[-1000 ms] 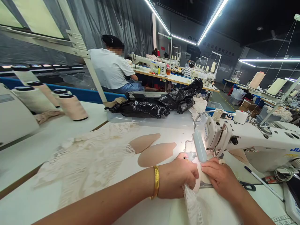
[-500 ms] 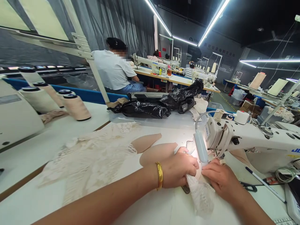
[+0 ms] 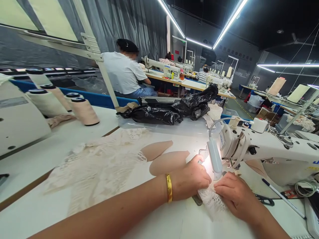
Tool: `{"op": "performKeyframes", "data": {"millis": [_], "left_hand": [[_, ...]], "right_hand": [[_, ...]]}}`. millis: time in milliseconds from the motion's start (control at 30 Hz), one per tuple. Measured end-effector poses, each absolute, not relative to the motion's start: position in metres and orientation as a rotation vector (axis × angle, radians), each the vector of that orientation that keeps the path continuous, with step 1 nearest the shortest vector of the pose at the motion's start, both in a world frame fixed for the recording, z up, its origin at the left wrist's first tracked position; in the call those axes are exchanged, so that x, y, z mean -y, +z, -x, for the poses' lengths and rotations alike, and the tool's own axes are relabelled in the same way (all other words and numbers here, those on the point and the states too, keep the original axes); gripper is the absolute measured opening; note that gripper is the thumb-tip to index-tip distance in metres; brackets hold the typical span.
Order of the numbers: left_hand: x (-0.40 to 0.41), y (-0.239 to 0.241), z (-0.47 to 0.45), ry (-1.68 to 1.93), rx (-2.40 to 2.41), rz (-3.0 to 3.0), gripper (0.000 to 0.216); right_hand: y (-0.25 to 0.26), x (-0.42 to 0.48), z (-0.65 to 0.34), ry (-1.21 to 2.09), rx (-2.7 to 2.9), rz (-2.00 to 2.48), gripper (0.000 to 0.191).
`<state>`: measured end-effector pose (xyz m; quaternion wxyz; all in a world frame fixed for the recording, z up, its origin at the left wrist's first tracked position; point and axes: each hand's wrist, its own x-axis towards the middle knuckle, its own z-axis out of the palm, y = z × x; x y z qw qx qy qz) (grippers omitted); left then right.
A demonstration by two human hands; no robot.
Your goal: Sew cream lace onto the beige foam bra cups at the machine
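My left hand [image 3: 190, 179], with a gold bangle on its wrist, is closed on a piece of white lace [image 3: 211, 200] just in front of the needle of the white sewing machine [image 3: 264, 151]. My right hand [image 3: 235, 197] presses fingers-together on the same lace from the right. A small lamp [image 3: 214, 159] on a bent neck lights the spot. Two beige cup-shaped fabric pieces [image 3: 166, 161] lie just left of my left hand. A pile of cream lace [image 3: 99, 166] spreads over the white table [image 3: 62, 146] further left.
Beige thread cones [image 3: 84, 111] stand at the far left. Black plastic bags [image 3: 169, 111] lie at the back of the table. Scissors [image 3: 264, 199] and a pen [image 3: 282, 197] lie right of my hands. A person in a white shirt [image 3: 123, 74] sits at another machine behind.
The lace that hung off the table edge has been drawn up and bunched under my hands at the needle. Both hands have shifted slightly toward the machine.
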<state>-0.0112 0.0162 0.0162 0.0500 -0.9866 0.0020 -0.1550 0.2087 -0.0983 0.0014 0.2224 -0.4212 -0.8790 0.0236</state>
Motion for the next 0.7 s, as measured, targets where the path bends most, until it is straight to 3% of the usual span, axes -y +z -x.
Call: {"op": "performKeyframes", "data": {"millis": [467, 700], "left_hand": [[-0.009, -0.008, -0.007, -0.647, 0.22, 2.761, 0.027], [-0.007, -0.008, -0.012, -0.675, 0.264, 2.823, 0.018]], "right_hand": [[-0.018, 0.092, -0.223, -0.285, 2.133, 1.554, 0.033], [-0.013, 0.087, -0.22, -0.207, 2.027, 1.476, 0.031]]}}
